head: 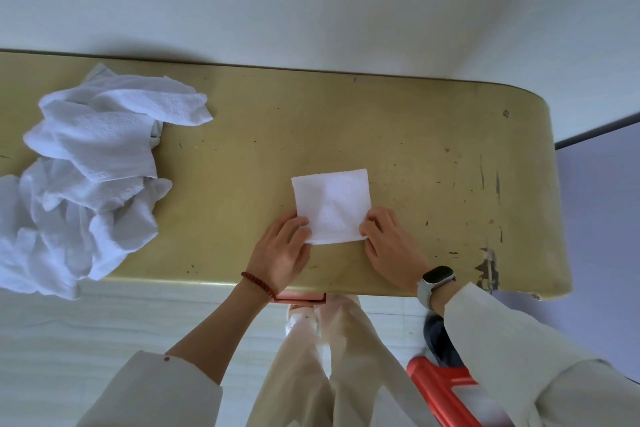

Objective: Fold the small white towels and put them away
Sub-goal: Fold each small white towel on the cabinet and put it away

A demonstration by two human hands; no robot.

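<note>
- a scuffed yellow-gold table with rounded corners
- a white wall behind it
- a red plastic object on the floor

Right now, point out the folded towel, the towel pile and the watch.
folded towel (331, 204), head view, middle of its top face
towel pile (86, 177), head view, middle of the heap
watch (438, 276), head view, its dark screen
</note>
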